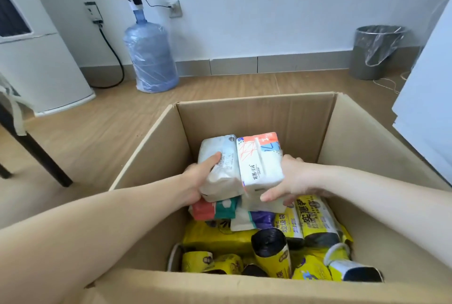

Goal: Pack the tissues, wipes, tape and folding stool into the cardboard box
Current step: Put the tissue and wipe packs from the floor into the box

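Though hand-clasped (pixel 195 181), tissue packs (pixel 241 164) lengthwise away.

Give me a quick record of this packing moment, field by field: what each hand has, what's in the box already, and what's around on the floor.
left hand: grips the white tissue pack from its left side
right hand: grips the patterned tissue pack from its right side
held packs: pressed side by side, over the open cardboard box
under the packs: red and green packs
box contents: yellow-labelled rolls of black bags
floor behind: water bottle with pump, lined bin
tape, stool: not visible
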